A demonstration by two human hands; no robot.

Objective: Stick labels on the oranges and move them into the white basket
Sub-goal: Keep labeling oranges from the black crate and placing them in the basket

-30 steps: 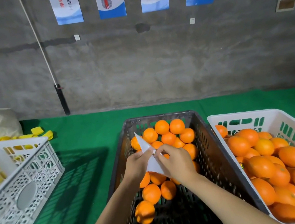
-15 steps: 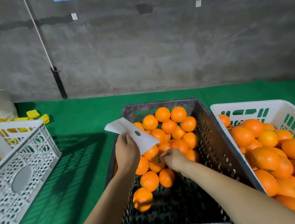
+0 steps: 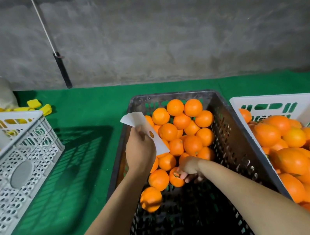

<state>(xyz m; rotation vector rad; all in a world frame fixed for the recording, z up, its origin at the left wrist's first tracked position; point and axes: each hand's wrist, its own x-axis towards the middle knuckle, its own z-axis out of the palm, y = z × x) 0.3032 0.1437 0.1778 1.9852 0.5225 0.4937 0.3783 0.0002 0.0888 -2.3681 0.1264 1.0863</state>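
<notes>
Green cloth carries our black crate [image 3: 234, 145] and white basket [image 3: 270, 101] just right of it; our left hand [image 3: 140, 152] pinches the sheet [image 3: 148, 130], our right hand [image 3: 189, 168] grips a labelled orange [image 3: 175, 177], so we should lift it clear over both rims

Nothing readable anywhere. On the white label sheet [image 3: 148, 132], pinched in the left hand [image 3: 140, 152], 1 small round sticker, too small to read. On an orange [image 3: 175, 177] touching the right hand [image 3: 189, 168], 1 dark round label, print blurred. On the grey wall [image 3: 176, 27], 2 small white tags, blank or too small to tell.
</notes>
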